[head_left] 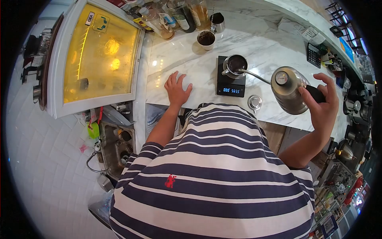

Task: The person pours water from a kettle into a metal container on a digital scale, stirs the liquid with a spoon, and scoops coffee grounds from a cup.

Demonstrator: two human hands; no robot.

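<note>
Fingers of the right hand (pixel 323 104) grip the gooseneck kettle (pixel 288 95), left hand (pixel 178 89) splayed; overtilting could flood the metal cup (pixel 232 75) at the kettle's ten o'clock.

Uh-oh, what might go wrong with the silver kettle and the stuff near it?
If the right hand wobbles, the kettle's thin spout could miss the cup and wet the scale underneath. The round metal piece sits near the counter's edge; a bump might knock it off.

Bright overall (dark, fisheye-warped edges)
</note>
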